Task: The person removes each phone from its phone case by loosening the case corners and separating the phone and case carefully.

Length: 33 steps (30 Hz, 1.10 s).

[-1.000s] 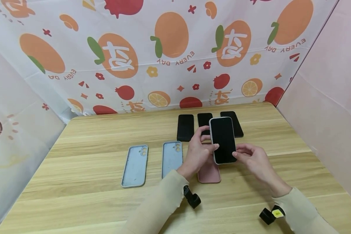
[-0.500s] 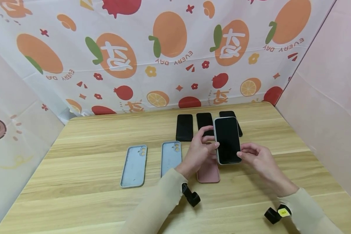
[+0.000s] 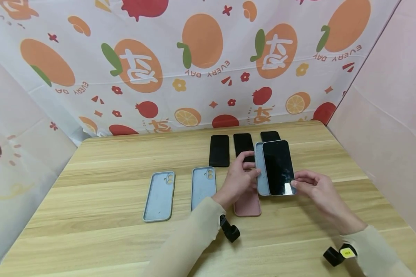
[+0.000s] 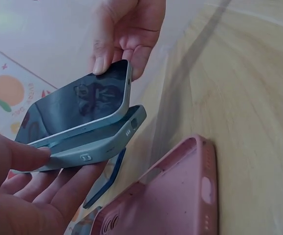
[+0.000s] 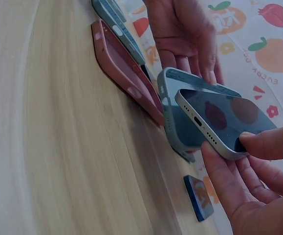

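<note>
My left hand (image 3: pixel 238 177) grips a light blue phone case (image 3: pixel 262 181) by its left side, thumb on the rim and fingers beneath. With thumb and fingers my right hand (image 3: pixel 318 192) pinches the lower right corner of a black-screened smartphone (image 3: pixel 278 167). That phone has a pale metal frame and is tilted, its right side raised out of the case while its left part still overlaps the case's inside. Both are held above the table. Under my left hand a pink phone case (image 3: pixel 247 204) lies hollow side up, partly covered.
Two more light blue cases (image 3: pixel 159 196) lie hollow side up on the wooden table (image 3: pixel 100 238). Along the back are three dark phones (image 3: pixel 219 151), the rightmost partly hidden. A fruit-print cloth (image 3: pixel 201 92) hangs behind the table.
The phone sat flush in the case one second ago. My right hand has moved rightward with it, and the blue inside of the case now shows along the left.
</note>
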Available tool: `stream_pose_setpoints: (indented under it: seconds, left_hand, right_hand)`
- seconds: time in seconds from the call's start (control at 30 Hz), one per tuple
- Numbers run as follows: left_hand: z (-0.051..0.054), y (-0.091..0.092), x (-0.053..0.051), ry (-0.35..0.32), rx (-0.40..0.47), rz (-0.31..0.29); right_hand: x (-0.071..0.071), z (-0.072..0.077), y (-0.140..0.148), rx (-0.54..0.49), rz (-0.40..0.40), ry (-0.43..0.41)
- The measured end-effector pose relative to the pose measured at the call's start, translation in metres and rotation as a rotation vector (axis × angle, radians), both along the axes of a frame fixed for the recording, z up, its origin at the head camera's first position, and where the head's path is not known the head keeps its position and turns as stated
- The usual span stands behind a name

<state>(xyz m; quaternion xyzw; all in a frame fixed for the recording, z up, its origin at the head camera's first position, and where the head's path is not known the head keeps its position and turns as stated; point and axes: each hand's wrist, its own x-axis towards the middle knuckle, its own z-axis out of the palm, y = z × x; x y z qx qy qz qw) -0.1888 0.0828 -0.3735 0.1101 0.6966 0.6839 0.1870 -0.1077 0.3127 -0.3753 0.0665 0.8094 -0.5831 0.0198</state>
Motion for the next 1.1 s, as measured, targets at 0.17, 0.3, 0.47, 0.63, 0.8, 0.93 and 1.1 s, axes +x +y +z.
stream_pose_setpoints:
  seconds: [0.17,0.3,0.47,0.63,0.8,0.93,1.1]
  left_hand:
    - [-0.001,0.005,0.000,-0.016,-0.010,0.008]
    - [0.000,0.011,0.001,-0.040,-0.002,0.013]
    - [0.001,0.015,0.003,-0.033,-0.034,0.005]
    - [-0.001,0.019,0.006,-0.001,-0.058,-0.041]
    - [-0.003,0.024,0.011,-0.001,-0.085,-0.063]
    - [-0.004,0.029,0.016,-0.011,-0.112,-0.074]
    - [-0.006,0.034,0.020,0.015,-0.135,-0.095]
  right_hand:
    - [0.000,0.002,0.006,0.007,0.006,0.007]
    - [-0.002,0.003,0.012,-0.017,-0.014,0.005]
    - [-0.008,0.005,0.024,-0.094,-0.052,-0.012]
    - [-0.017,0.007,0.042,-0.167,-0.062,-0.013]
    - [-0.031,0.006,0.059,-0.312,-0.066,-0.007]
    - [-0.043,0.005,0.070,-0.373,-0.069,0.005]
    - [-0.059,0.005,0.083,-0.345,-0.090,-0.005]
